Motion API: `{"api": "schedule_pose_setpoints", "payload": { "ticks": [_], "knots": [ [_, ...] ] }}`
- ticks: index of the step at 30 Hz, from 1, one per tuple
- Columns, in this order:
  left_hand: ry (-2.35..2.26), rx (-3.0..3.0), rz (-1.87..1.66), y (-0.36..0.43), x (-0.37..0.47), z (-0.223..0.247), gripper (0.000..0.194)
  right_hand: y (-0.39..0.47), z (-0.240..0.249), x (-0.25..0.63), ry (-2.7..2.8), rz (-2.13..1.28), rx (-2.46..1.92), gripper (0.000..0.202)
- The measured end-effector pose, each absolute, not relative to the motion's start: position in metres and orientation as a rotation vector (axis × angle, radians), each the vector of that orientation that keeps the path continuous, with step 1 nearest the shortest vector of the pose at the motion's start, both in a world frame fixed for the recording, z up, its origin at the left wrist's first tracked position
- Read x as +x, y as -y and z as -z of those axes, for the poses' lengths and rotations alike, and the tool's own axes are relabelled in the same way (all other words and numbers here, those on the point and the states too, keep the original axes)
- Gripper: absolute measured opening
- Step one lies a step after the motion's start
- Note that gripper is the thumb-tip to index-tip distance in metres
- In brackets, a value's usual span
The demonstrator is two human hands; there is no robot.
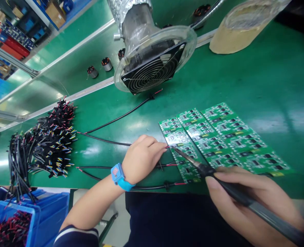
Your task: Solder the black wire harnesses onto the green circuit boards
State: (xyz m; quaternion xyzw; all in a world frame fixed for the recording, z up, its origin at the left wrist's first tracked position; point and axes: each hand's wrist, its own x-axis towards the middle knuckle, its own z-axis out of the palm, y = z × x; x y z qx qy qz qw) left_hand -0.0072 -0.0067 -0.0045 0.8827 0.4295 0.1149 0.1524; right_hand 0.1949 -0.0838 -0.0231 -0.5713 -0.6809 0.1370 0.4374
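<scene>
Circuit boards [218, 145] on green surface [110, 103], beside left fingers [159, 147] and beyond right fingers [231, 176]. In left fingers, pinched together, red wire end [167, 146] at boards' edge. In right fingers, closed around handle, soldering iron [265, 212], with tip near wire end. Farther left of left fingers, piled black cables [54, 147].

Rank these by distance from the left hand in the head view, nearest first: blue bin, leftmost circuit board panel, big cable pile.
From the left hand:
1. Leftmost circuit board panel, right at the fingertips
2. Big cable pile, left on the table
3. Blue bin, lower left, beyond the table edge
</scene>
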Motion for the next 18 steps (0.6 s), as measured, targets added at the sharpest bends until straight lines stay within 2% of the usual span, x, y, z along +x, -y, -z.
{"api": "schedule_pose_setpoints", "payload": {
  "ticks": [7,18],
  "knots": [
    [-1.116,2.737,-0.325,0.008,-0.009,0.004,0.018,0.082,0.03,0.201,1.768,-0.5,-1.38,0.012],
    [-1.198,2.8,-0.244,0.014,-0.004,0.006,0.021,0.073,0.01,0.184,1.731,-0.398,-1.373,0.012]
  ]
}}
